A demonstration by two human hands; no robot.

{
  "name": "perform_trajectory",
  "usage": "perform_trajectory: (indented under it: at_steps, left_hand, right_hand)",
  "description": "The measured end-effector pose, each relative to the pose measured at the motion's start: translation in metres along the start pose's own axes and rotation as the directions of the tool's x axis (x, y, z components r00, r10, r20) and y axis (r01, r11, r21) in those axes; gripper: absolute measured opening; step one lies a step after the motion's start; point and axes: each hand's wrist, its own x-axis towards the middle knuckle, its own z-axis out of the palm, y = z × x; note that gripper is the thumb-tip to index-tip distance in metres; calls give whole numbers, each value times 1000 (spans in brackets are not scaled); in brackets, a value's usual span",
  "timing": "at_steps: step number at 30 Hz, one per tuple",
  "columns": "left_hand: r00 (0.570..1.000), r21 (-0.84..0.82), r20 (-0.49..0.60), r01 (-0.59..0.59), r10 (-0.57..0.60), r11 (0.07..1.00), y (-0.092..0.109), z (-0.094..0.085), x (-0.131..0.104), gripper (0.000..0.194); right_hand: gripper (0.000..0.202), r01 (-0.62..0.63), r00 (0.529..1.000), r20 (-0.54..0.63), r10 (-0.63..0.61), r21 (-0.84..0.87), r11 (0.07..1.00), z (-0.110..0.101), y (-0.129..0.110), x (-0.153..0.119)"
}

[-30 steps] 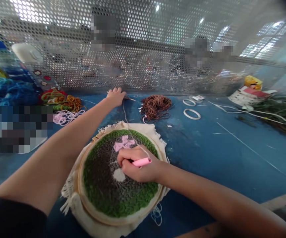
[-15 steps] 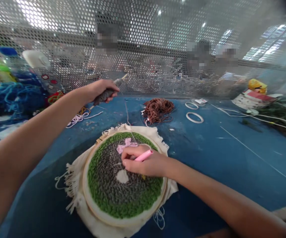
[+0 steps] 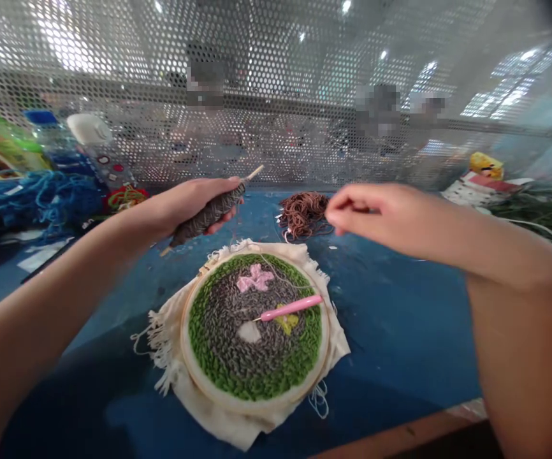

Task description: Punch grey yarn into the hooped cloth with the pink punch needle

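Note:
My left hand (image 3: 209, 207) is wrapped round a stick wound with grey yarn (image 3: 213, 213), its bare tip pointing up and right. My right hand (image 3: 371, 213) is raised at the right, fingers curled in toward the thumb, with nothing visible in them. Below lies a wooden embroidery hoop (image 3: 186, 357) holding cream cloth with green and grey yarn loops, a pink flower (image 3: 255, 278), a yellow flower (image 3: 286, 320) and a bare white patch (image 3: 249, 331). A pink punch needle (image 3: 292, 308) rests on the loops, its tip near that patch. Loose grey yarn trails across the hoop's upper part.
Brown yarn (image 3: 302, 213) is heaped behind the hoop, partly beside my right hand. At the left are blue yarn (image 3: 41, 197) and bottles (image 3: 46, 134). A perforated metal screen (image 3: 276, 115) stands at the back, with blurred people beyond. A white container (image 3: 470, 191) sits far right.
My right hand has let go of the punch needle and moved up and right. The needle now lies on the hoop. My left hand has come lower with the yarn-wound stick.

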Motion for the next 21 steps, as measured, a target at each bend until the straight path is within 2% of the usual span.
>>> perform_trajectory:
  at_steps: [2,4,6,7,8,10,11,13,15,18,21]
  left_hand:
    - [999,-1,-22,-30,30,1000,1,4,0,47]
    - [995,-20,-67,-71,70,997,3,5,-3,45]
    - [989,-47,-110,-103,98,994,6,2,-9,40]
    - [988,-58,-117,-108,101,992,7,-1,-11,40]
    - [989,-69,-109,-103,95,992,7,-4,-13,41]
    - [996,-97,-64,-75,69,993,7,-11,-14,44]
    - [998,-115,-40,-60,56,992,6,-14,-13,44]
    - [999,-155,-15,-43,41,987,1,-18,-7,36]
    - [999,-182,-16,-37,35,983,-8,-18,1,26]
    - [999,-169,38,-14,20,986,-24,-11,12,25]
    - [984,-109,175,0,19,994,-38,4,15,29]
  right_hand:
    - [22,5,995,-103,-3,17,1000,14,-34,16]
    - [26,4,987,-162,-6,-9,1000,42,-63,37]
    - [32,-22,996,-84,21,-10,1000,71,-76,58]
    - [32,-29,999,-37,31,62,998,83,-76,69]
    - [28,-2,1000,12,0,204,979,92,-73,78]
    - [14,1,985,148,-91,518,856,100,-60,92]
    - [10,-43,968,218,-123,629,776,98,-51,96]
    - [12,-150,937,320,-142,733,664,89,-34,98]
    - [18,-177,908,373,-191,756,631,73,-18,94]
    - [31,-42,970,180,-166,790,612,51,-4,88]
    - [37,69,997,-41,-61,792,607,39,6,90]
